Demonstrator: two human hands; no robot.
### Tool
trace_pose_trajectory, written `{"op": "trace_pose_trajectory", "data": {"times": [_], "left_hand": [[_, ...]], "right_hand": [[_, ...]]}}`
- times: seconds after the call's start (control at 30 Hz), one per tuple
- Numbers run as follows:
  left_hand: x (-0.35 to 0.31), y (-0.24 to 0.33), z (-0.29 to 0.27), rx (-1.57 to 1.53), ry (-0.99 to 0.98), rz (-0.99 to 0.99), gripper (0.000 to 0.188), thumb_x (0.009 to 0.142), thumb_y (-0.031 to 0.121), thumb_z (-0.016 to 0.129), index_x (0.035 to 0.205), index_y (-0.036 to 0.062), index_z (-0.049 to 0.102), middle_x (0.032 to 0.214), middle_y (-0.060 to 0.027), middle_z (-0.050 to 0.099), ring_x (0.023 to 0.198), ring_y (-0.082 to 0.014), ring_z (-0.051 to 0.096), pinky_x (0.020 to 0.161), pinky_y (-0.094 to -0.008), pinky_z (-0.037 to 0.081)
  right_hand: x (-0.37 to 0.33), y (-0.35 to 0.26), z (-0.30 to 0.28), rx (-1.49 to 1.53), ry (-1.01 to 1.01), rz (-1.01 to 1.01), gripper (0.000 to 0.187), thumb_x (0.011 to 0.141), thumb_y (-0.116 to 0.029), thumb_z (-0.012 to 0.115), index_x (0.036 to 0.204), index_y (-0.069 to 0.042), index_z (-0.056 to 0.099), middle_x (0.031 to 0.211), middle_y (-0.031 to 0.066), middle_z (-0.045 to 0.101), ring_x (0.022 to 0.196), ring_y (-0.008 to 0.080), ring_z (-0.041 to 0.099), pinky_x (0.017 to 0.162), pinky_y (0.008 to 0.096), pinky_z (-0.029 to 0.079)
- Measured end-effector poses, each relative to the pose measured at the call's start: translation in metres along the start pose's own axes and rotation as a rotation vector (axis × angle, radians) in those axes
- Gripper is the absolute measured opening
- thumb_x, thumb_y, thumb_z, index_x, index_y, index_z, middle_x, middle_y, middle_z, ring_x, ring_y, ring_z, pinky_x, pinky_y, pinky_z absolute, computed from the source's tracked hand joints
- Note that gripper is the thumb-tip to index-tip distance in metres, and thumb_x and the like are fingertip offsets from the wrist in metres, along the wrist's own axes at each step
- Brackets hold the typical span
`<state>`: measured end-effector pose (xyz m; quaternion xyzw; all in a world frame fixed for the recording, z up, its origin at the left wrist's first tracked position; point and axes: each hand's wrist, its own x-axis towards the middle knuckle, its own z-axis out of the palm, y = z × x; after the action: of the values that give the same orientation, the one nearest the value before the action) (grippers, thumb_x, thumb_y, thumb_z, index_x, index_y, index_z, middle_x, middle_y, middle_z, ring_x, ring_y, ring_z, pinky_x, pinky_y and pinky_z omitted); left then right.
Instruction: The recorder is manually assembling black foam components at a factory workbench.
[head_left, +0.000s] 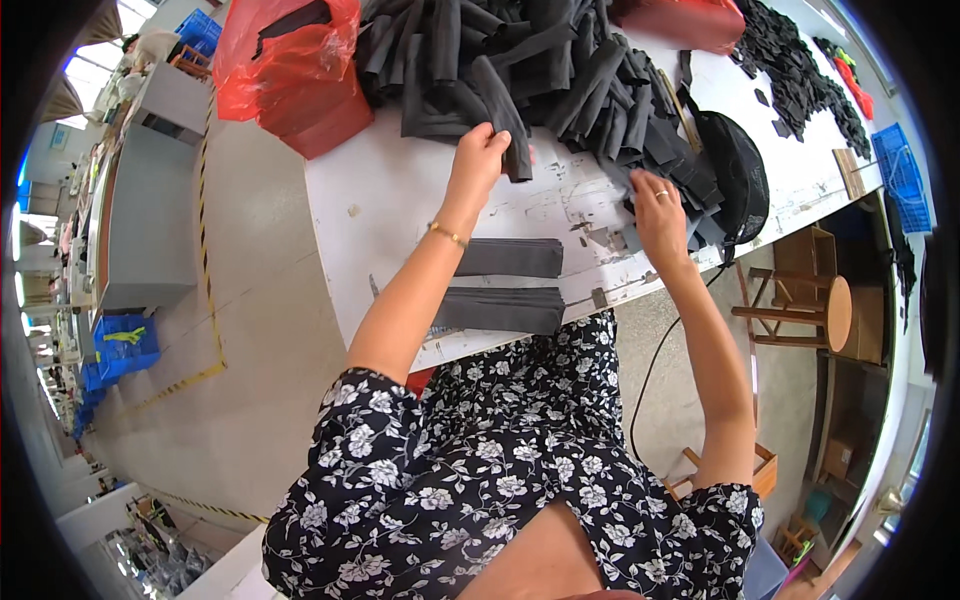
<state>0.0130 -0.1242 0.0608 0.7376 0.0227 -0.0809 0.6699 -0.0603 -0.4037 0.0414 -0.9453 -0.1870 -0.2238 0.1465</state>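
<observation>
My left hand [483,152] is closed on a dark grey fabric strip [508,115], folded long and narrow, at the near edge of a large heap of similar strips [455,45]. Its thumb lies on top of the cloth. My right hand [660,215] is at the heap's right end, beside small dark fabric pieces [690,175]. Its fingers are bent together at the pieces, and what lies between them is hidden. Two neat stacks of flat grey strips, a farther stack [510,257] and a nearer stack [500,310], lie near the table's front edge, below my left forearm.
A red plastic bag [300,80] stands at the white table's [345,215] far left. A black mesh-covered object [735,170] with a cable sits at the right. More dark pieces [800,75] are spread at the far right. A wooden stool [835,312] stands beyond the table's right side.
</observation>
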Motion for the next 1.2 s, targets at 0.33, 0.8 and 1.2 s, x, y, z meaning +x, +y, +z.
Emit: {"op": "trace_pose_trajectory", "data": {"times": [0.33,0.8,1.2], "left_hand": [[-0.124,0.015,-0.002,-0.798,-0.016,-0.113,0.023,0.098,0.020,0.054,0.105,-0.0014,0.058,0.089,-0.0099,0.066,0.074,-0.0240,0.067,0.068,-0.0370,0.060],[-0.142,0.012,-0.021,-1.096,-0.041,-0.111,0.032,0.096,0.011,0.056,0.126,-0.0013,0.051,0.121,-0.0197,0.059,0.115,-0.0343,0.059,0.095,-0.0429,0.056],[-0.140,0.010,-0.019,-1.009,0.035,-0.129,0.031,0.095,0.010,0.059,0.124,0.0002,0.054,0.115,-0.0180,0.063,0.103,-0.0265,0.065,0.088,-0.0397,0.059]], "right_hand": [[0.011,-0.127,-0.041,0.437,-0.142,-0.074,0.047,0.084,-0.008,0.066,0.129,-0.002,0.053,0.109,0.0172,0.058,0.100,0.0353,0.053,0.086,0.0422,0.046],[-0.025,-0.136,-0.082,0.780,-0.082,0.265,0.036,0.069,-0.007,0.083,0.100,-0.004,0.064,0.103,0.0089,0.065,0.092,0.0221,0.063,0.081,0.0321,0.050],[-0.007,-0.153,-0.084,0.485,0.115,0.077,0.025,0.072,-0.009,0.076,0.098,-0.010,0.074,0.086,0.0031,0.063,0.083,0.0226,0.056,0.077,0.0350,0.043]]}}
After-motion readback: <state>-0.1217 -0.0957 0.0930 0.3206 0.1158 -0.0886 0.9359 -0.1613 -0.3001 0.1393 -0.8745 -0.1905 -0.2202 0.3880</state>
